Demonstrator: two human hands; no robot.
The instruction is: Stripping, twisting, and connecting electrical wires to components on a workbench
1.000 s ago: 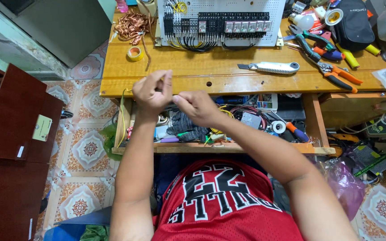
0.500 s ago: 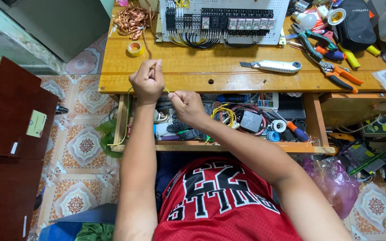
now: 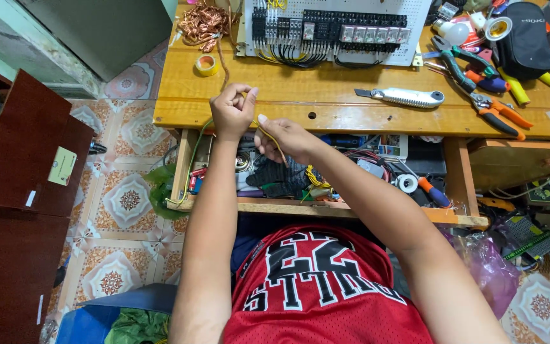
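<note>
both hands, left hand [image 3: 232, 113] and right hand [image 3: 282, 136], pinch one yellow wire [image 3: 267, 135] over one wooden bench [image 3: 326, 102]

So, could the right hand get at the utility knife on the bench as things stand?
Probably yes: the utility knife lies in the open on the bench, nothing over it. But the right hand and left hand both pinch a yellow wire.

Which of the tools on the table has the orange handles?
The pliers lying nearest the right end of the wooden table. The other pliers behind them have dark green handles, and the utility knife is silver-grey.
</note>
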